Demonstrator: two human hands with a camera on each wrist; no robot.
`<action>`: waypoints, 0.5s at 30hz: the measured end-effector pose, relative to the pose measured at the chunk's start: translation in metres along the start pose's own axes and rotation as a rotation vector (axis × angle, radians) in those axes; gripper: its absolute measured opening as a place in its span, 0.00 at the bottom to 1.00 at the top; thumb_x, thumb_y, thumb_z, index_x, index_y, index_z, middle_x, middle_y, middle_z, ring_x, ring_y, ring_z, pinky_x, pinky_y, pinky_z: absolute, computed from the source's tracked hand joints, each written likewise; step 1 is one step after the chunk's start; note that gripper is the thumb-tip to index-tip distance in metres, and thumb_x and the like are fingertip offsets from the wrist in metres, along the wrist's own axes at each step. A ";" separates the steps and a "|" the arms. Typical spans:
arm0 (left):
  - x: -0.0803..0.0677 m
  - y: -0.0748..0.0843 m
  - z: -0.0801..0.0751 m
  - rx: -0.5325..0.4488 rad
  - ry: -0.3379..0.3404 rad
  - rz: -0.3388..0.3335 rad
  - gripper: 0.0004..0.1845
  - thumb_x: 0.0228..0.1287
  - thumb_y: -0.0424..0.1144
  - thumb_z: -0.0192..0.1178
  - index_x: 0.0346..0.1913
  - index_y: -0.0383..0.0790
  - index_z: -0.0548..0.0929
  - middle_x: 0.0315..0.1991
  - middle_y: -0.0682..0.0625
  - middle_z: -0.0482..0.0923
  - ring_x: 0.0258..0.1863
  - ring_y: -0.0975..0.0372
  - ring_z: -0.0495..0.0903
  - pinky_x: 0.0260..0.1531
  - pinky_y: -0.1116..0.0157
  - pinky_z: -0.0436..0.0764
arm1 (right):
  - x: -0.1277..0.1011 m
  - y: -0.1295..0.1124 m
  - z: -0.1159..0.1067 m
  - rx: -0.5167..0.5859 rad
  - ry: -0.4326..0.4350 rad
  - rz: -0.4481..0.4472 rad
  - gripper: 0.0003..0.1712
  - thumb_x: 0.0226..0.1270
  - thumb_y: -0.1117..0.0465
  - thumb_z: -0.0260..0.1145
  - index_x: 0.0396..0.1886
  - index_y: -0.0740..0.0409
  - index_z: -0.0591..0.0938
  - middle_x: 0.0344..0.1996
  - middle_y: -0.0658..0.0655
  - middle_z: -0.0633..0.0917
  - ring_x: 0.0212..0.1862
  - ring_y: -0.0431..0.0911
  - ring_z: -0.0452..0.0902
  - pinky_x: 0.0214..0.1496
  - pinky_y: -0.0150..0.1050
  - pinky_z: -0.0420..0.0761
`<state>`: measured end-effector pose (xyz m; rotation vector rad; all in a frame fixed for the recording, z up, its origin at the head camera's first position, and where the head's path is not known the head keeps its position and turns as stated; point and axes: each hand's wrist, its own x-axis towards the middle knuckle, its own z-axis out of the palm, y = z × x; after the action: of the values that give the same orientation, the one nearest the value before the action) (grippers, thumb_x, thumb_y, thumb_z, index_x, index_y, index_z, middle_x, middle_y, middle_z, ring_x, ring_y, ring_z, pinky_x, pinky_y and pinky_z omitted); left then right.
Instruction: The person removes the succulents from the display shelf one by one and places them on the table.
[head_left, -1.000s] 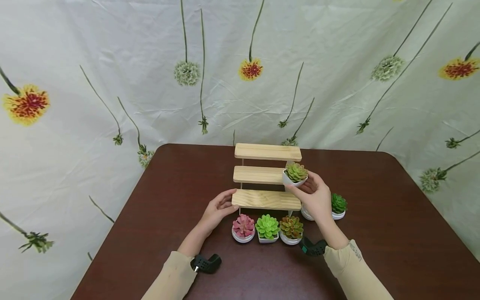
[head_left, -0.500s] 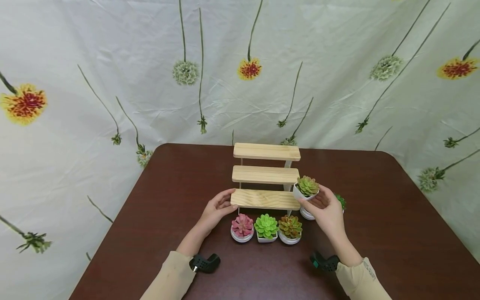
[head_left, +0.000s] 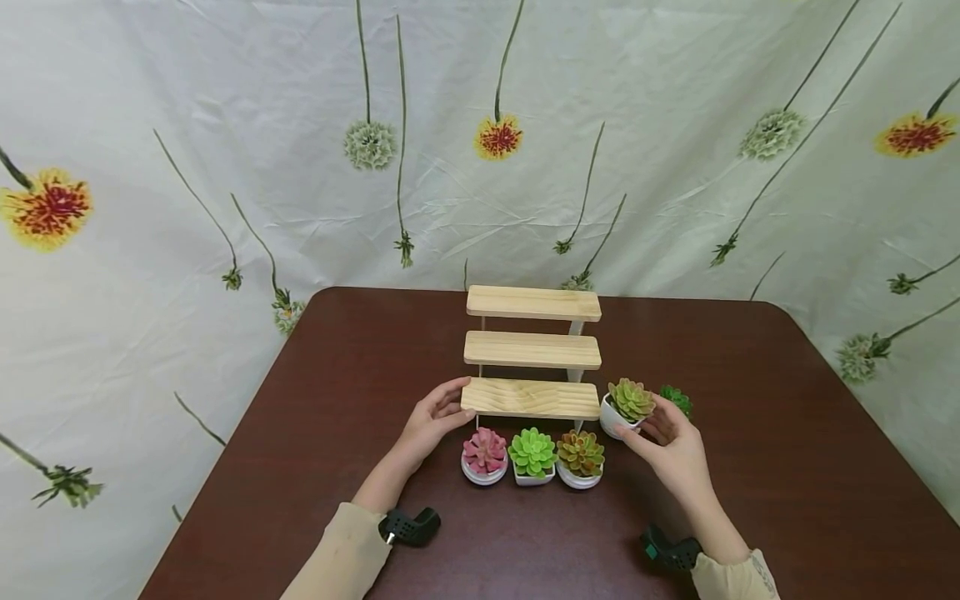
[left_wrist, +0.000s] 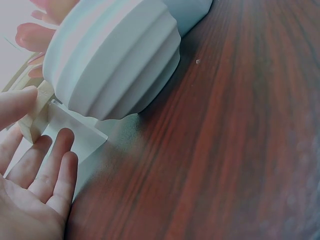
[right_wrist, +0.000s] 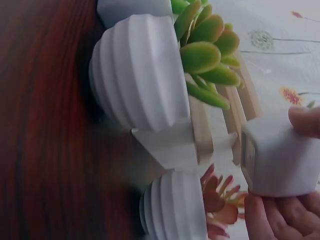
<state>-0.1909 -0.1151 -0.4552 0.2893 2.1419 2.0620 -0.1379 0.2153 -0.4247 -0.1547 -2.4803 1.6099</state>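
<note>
My right hand [head_left: 671, 446] grips a small white pot with a pale green succulent [head_left: 626, 407], fingers curled round it, low beside the right end of the wooden stand's [head_left: 531, 354] bottom step. My left hand [head_left: 433, 421] rests on that step's left end, fingers nearly straight, holding nothing. Risk as I judge it: the pot could clip the step edge or bump the dark green succulent [head_left: 677, 400] just behind it. The pink [head_left: 484, 457], bright green [head_left: 533, 457] and reddish [head_left: 581, 458] pots line the stand's front, crowding the table [head_left: 337, 375] there.
</note>
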 end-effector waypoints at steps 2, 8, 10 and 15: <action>0.000 0.000 0.000 -0.004 0.001 -0.002 0.28 0.61 0.28 0.61 0.65 0.34 0.69 0.60 0.36 0.70 0.49 0.49 0.75 0.44 0.70 0.75 | -0.002 0.003 -0.003 0.000 -0.016 -0.013 0.36 0.55 0.61 0.73 0.63 0.62 0.70 0.56 0.62 0.76 0.49 0.34 0.73 0.49 0.24 0.72; -0.001 0.000 0.000 -0.011 -0.001 0.004 0.28 0.61 0.28 0.61 0.65 0.33 0.68 0.59 0.35 0.70 0.48 0.49 0.76 0.44 0.70 0.75 | -0.007 0.012 -0.010 0.001 -0.052 -0.061 0.35 0.56 0.65 0.71 0.63 0.64 0.69 0.57 0.65 0.74 0.52 0.33 0.72 0.48 0.20 0.70; -0.001 0.000 0.000 -0.008 -0.001 0.005 0.28 0.61 0.28 0.61 0.65 0.33 0.68 0.59 0.35 0.70 0.48 0.49 0.76 0.44 0.70 0.75 | -0.009 0.015 -0.011 0.004 -0.066 -0.068 0.35 0.56 0.66 0.71 0.63 0.66 0.68 0.58 0.67 0.74 0.51 0.31 0.71 0.48 0.20 0.70; -0.001 0.001 0.000 -0.002 -0.001 0.007 0.28 0.61 0.29 0.61 0.65 0.33 0.68 0.59 0.36 0.70 0.47 0.51 0.76 0.44 0.70 0.75 | -0.013 0.024 -0.014 0.012 -0.094 -0.080 0.34 0.55 0.67 0.71 0.61 0.68 0.69 0.56 0.70 0.74 0.49 0.28 0.71 0.47 0.22 0.71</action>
<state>-0.1901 -0.1148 -0.4540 0.2978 2.1411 2.0670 -0.1229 0.2356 -0.4417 0.0227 -2.5105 1.6353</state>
